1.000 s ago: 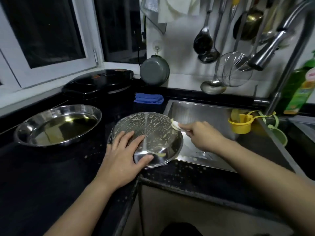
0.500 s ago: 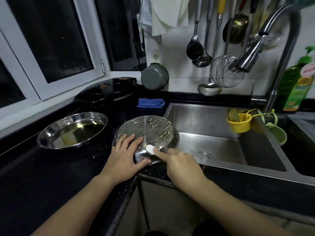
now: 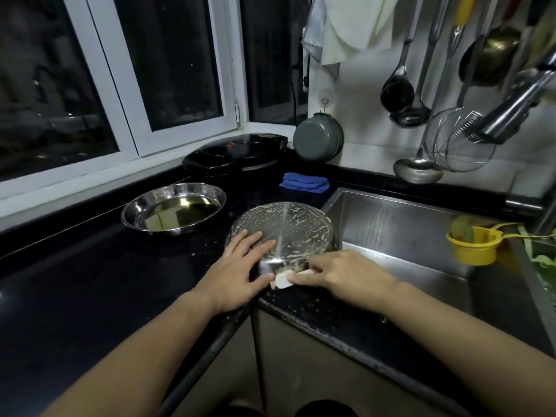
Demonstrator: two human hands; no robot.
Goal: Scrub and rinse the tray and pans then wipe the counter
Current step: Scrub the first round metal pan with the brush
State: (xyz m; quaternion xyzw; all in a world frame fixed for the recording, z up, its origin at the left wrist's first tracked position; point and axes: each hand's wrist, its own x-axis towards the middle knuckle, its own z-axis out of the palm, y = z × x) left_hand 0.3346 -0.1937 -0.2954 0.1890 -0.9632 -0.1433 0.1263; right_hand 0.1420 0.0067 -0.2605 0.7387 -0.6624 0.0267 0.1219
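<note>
Head view. The round stainless-steel pan (image 3: pixel 284 228) lies upside down on the black stone counter (image 3: pixel 90 296), at the corner where the counter meets the steel sink basin (image 3: pixel 400 233). Its upturned base is streaked with pale, dried residue, densest along the far and right rim.

The left hand (image 3: pixel 237 272) lies flat on the near-left part of the pan base, fingers straight and spread, thumb stretched toward the near rim. The right hand (image 3: pixel 337 273) pinches a small white scraper (image 3: pixel 282 280) between fingers and thumb. The scraper tip meets the near wall of the pan, just beside the left thumb.

Left of the left hand, well apart from it, a second round steel pan (image 3: pixel 174 208) stands upright on the counter, holding yellowish liquid. Beyond the held pan lies a folded blue cloth (image 3: pixel 304 182). Right of the right hand is the sink basin, with a yellow plastic cup (image 3: pixel 474 245) at its far right side. The counter edge runs directly beneath both wrists.
</note>
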